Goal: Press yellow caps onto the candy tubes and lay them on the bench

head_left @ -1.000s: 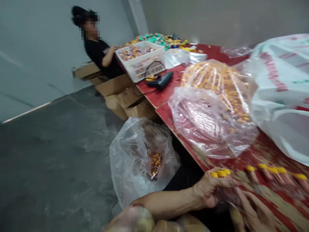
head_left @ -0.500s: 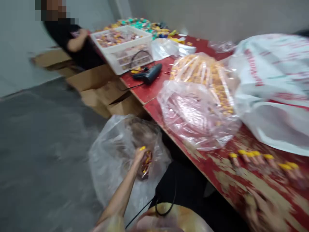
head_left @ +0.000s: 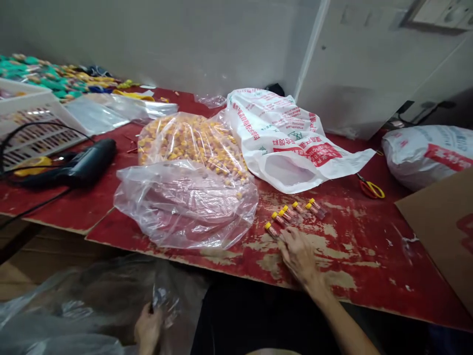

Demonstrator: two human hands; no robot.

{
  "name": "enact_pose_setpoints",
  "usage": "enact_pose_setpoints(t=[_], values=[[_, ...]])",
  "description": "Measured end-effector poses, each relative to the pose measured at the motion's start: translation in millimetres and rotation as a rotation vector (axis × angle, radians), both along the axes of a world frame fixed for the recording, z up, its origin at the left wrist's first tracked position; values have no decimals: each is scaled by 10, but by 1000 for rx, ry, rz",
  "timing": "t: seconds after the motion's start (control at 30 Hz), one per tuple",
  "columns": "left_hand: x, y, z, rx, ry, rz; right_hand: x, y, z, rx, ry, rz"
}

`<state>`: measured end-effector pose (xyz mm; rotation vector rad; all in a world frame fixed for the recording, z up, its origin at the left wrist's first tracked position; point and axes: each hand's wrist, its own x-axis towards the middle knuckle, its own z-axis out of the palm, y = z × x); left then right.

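My right hand (head_left: 297,254) lies on the worn red table (head_left: 354,266), fingers stretched toward a short row of small tubes with yellow caps (head_left: 291,213); its fingertips touch the nearest tube. My left hand (head_left: 148,329) is low at the bottom edge, below the table, pinching the rim of a clear plastic bag (head_left: 84,305) on the floor side. A large clear bag of yellow-capped tubes (head_left: 188,148) lies on the table to the left of the row.
A white printed bag (head_left: 284,138) lies behind the tubes, red-and-yellow scissors (head_left: 370,187) to the right. A black heat gun (head_left: 79,165) and white crate (head_left: 33,121) sit at left. Cardboard (head_left: 443,222) and another white sack (head_left: 424,153) are at right.
The view swung right onto the table. My left hand came out of the floor bag's inside and now holds its rim; my right hand now rests at the row of tubes.
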<state>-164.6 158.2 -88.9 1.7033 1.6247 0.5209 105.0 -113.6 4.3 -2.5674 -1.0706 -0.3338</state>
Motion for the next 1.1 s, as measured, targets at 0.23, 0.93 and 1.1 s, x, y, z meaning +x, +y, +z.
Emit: enact_pose_setpoints(t=[0.23,0.93,1.1], values=[[340,-371,728,739,-109,-60,22,333,-3,69,218,-86],[1623,-1821,995,-764,-557,-699,282,-1106,149,-607,340,-298],[1784,-1988,1036,-967,-609,-678,320,-1278,180,-564,341,-313]])
